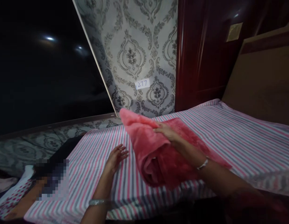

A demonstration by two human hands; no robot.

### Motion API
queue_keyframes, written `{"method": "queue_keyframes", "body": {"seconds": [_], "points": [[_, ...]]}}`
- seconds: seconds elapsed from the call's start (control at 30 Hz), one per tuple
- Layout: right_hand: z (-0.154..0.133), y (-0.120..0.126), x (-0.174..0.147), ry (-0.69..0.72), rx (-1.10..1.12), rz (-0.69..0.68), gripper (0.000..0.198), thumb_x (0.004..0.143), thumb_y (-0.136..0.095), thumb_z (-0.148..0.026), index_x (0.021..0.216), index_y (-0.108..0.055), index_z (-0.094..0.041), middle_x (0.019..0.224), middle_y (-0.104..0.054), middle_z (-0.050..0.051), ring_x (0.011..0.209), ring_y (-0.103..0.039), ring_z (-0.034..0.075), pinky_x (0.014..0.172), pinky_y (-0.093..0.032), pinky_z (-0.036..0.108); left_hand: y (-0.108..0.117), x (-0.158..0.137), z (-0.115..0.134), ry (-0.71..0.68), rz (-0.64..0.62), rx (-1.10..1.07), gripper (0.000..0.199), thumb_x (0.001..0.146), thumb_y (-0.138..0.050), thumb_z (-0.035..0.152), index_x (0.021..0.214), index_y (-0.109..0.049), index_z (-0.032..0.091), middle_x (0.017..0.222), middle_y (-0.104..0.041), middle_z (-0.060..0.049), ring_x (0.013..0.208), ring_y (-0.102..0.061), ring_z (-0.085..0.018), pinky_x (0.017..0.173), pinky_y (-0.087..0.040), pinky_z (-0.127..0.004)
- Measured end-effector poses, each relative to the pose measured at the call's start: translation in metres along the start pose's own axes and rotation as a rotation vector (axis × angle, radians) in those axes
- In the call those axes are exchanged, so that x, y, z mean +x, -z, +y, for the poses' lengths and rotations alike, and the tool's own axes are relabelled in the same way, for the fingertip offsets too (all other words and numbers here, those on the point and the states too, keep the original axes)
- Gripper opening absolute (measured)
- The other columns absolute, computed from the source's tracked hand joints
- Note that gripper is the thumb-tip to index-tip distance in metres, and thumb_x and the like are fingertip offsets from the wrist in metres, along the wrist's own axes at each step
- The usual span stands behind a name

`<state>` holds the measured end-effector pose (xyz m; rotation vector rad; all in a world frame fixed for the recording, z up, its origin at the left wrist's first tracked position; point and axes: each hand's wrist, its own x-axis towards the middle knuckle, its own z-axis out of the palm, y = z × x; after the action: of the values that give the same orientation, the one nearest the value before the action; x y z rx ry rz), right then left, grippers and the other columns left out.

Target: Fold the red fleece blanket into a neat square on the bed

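Note:
A pink-red plush blanket lies partly rolled or folded on a striped sheet. Its near end shows a curled layer, and its far left corner is lifted off the sheet. My right hand grips the top of the blanket, fingers bent over the fold. My left hand is just left of the blanket, fingers apart, holding nothing and not touching it. A flatter part of the blanket spreads out to the right, partly behind my right forearm.
Behind the sheet stands a patterned wall with a paper label reading 277. A large black screen fills the left, a dark red wooden panel and a brown board the right. Another person, partly blurred, is at the lower left.

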<state>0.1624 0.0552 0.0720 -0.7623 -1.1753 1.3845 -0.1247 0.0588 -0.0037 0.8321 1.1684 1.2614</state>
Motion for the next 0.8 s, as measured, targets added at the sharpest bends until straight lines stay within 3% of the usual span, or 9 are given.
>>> {"method": "queue_keyframes", "body": {"seconds": [0.13,0.2,0.27,0.4,0.53,0.67,0.8], "points": [[-0.005,0.11,-0.045,0.009,-0.076,0.223,0.04,0.059,-0.07,-0.026,0.099,-0.067,-0.022,0.093,-0.075,0.003,0.085,-0.069,0.022,0.081,-0.054,0.033,-0.044,0.003,-0.021,0.057,-0.128,-0.081,0.041,0.076,-0.07,0.013,0.114,-0.055,0.017,0.101,-0.069,-0.01,0.082,-0.073,-0.024,0.082,-0.057,-0.042],[0.01,0.153,-0.073,-0.141,-0.147,0.345,0.03,0.058,-0.069,-0.03,0.087,-0.066,-0.023,0.079,-0.074,0.004,0.073,-0.069,0.024,0.072,-0.056,0.036,-0.065,0.004,-0.034,0.109,-0.167,-0.097,0.048,0.076,-0.071,0.014,0.119,-0.052,0.017,0.1,-0.069,-0.009,0.079,-0.073,-0.023,0.08,-0.057,-0.041],[0.027,0.181,-0.095,-0.235,-0.216,0.384,0.025,0.061,-0.068,-0.036,0.084,-0.066,-0.025,0.079,-0.074,0.006,0.075,-0.07,0.027,0.072,-0.058,0.04,-0.084,0.004,-0.048,0.162,-0.195,-0.089,0.057,0.075,-0.073,0.015,0.126,-0.049,0.018,0.096,-0.069,-0.007,0.071,-0.071,-0.02,0.073,-0.057,-0.037],[0.036,0.195,-0.111,-0.24,-0.173,0.372,0.032,0.07,-0.068,-0.045,0.097,-0.069,-0.026,0.094,-0.076,0.009,0.089,-0.073,0.028,0.083,-0.059,0.041,-0.107,0.004,-0.068,0.184,-0.253,-0.069,0.066,0.074,-0.078,0.021,0.132,-0.048,0.018,0.084,-0.069,-0.002,0.061,-0.066,-0.014,0.059,-0.051,-0.026],[0.024,0.192,-0.093,-0.242,-0.144,0.248,0.039,0.079,-0.063,-0.048,0.105,-0.07,-0.019,0.102,-0.076,0.012,0.093,-0.073,0.028,0.091,-0.056,0.044,-0.114,0.001,-0.072,0.18,-0.265,-0.061,0.062,0.071,-0.082,0.026,0.127,-0.056,0.019,0.093,-0.074,-0.007,0.071,-0.07,-0.018,0.062,-0.053,-0.026],[0.014,0.195,-0.064,-0.16,-0.305,0.291,0.047,0.073,-0.067,-0.033,0.118,-0.067,-0.02,0.116,-0.074,0.009,0.102,-0.07,0.026,0.098,-0.053,0.042,-0.12,-0.006,-0.065,0.177,-0.301,-0.046,0.059,0.07,-0.083,0.027,0.124,-0.061,0.02,0.101,-0.075,-0.009,0.083,-0.073,-0.022,0.069,-0.057,-0.029],[0.003,0.204,-0.052,-0.054,-0.474,0.399,0.062,0.07,-0.064,-0.02,0.132,-0.061,-0.02,0.128,-0.069,0.004,0.114,-0.065,0.023,0.105,-0.047,0.04,-0.13,-0.013,-0.061,0.197,-0.249,-0.025,0.072,0.072,-0.083,0.026,0.137,-0.051,0.022,0.114,-0.073,-0.01,0.09,-0.073,-0.022,0.075,-0.058,-0.029]]}}
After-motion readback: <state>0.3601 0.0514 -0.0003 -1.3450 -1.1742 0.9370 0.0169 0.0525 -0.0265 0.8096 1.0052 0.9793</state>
